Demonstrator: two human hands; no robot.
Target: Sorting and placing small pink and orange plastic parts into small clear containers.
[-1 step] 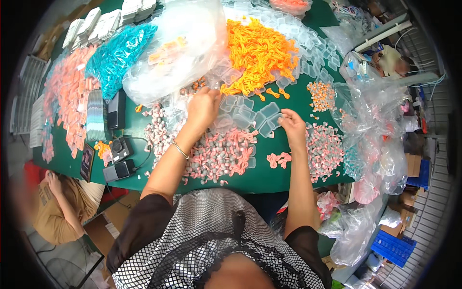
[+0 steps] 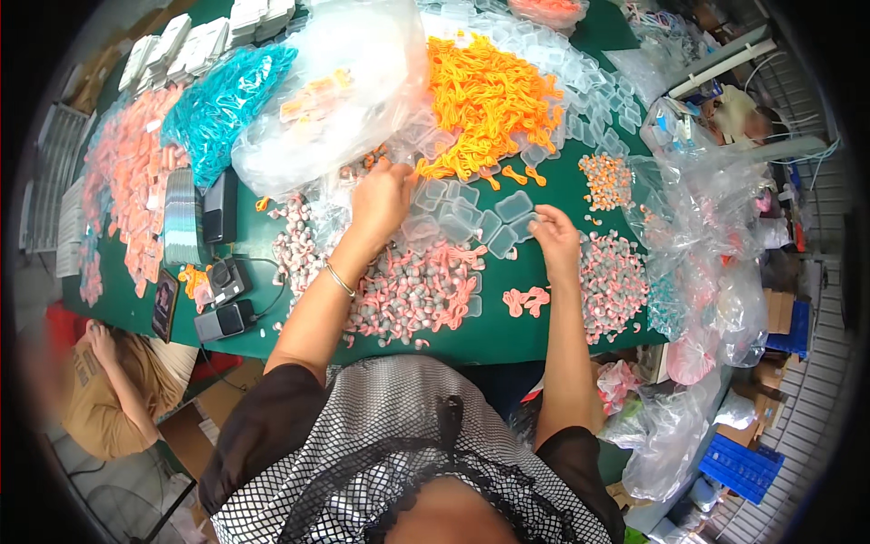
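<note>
The small clear plastic cases [image 2: 471, 213] lie in a loose cluster on the green table [image 2: 507, 331], just this side of the big heap of orange cords [image 2: 485, 91]. I take this cluster as the landmark. Each case is a shallow, rounded rectangle of thin glossy plastic, see-through, and they lie flat at mixed angles, so there is no common long axis.

The right hand [image 2: 555, 240] rests at the right edge of the cluster, palm down, its fingertips touching the nearest case. Whether the fingers pinch something, I cannot tell. The left hand [image 2: 381, 199] is at the left edge of the cluster, fingers curled together at the place where the cases meet a large crumpled clear bag [image 2: 335, 91]; what it holds, if anything, is hidden. The cases therefore lie between both hands, and the right hand is a little nearer to the loose ones.

Toward the person from the cluster there is a pile of small pink and grey bundles [image 2: 408, 290], soft and knotted. Right of the cluster lies a second pile of pink pieces [image 2: 612, 281]. Far left of it are turquoise cords [image 2: 222, 104] and a black device [image 2: 222, 317] with a cable.
</note>
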